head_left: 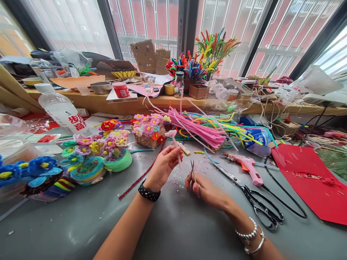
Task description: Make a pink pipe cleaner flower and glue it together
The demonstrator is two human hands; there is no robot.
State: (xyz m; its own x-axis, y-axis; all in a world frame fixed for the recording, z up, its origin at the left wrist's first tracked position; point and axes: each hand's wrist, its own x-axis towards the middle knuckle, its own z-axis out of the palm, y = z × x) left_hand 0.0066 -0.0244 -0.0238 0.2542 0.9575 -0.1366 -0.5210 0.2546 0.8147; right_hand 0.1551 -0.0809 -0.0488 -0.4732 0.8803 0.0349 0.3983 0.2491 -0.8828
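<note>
My left hand [162,168], with a black dotted band at its wrist, pinches a pale pink pipe-cleaner piece [171,135] whose stem hangs down past the fingers. To its right my right hand [204,188] is closed around small scissors [192,169], their blades pointing up and slightly apart. The blade tips are near the lower end of the pink stem but apart from it. Glitter specks lie on the grey table [173,231] between the hands. A dark red pipe cleaner [138,179] lies left of my left wrist.
Ahead lie pink pipe cleaners [197,130] and a woven basket of flowers [148,137]. Flower pots [88,168] and a bottle [63,112] stand left. Rightward are a pink glue gun [251,169], large black-handled scissors [260,206] and a red sheet [309,177].
</note>
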